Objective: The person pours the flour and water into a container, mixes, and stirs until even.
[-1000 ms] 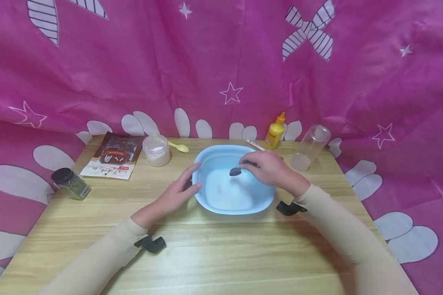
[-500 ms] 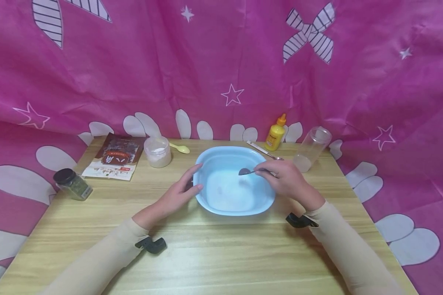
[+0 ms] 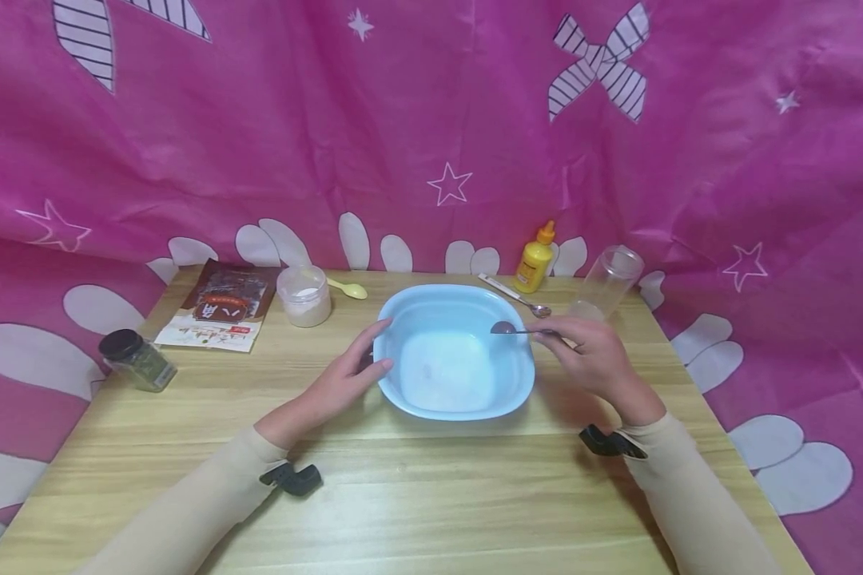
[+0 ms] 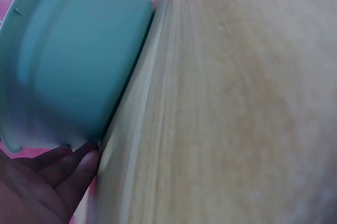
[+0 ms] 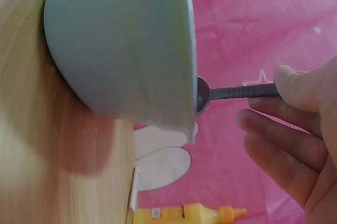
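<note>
A light blue plastic basin (image 3: 456, 414) stands on the wooden table with whitish contents across its bottom. My left hand (image 3: 334, 391) rests against its left side, thumb and index tips at the rim; the left wrist view shows more fingers (image 4: 64, 174) touching the outer wall low down. Between thumb and index finger, my right hand (image 3: 590, 355) pinches the handle of a small dark measuring spoon (image 3: 503, 328). The spoon lies level over the basin's right rim, bowl pointing left. In the right wrist view its ridged handle is visible, while the basin wall partly hides the bowl.
At the left are a black-lidded spice jar (image 3: 140, 361), a brown-and-white pouch (image 3: 219, 311), a clear tub of white powder (image 3: 306, 299) and a yellow spoon (image 3: 352, 289). Behind the basin's right are a metal spoon (image 3: 514, 295), a yellow bottle (image 3: 534, 266) and a clear cylinder (image 3: 607, 283).
My right hand has carried the measuring spoon rightward, from above the basin's middle to its right rim, and the spoon's bowl has turned. The left hand stays at the basin's side.
</note>
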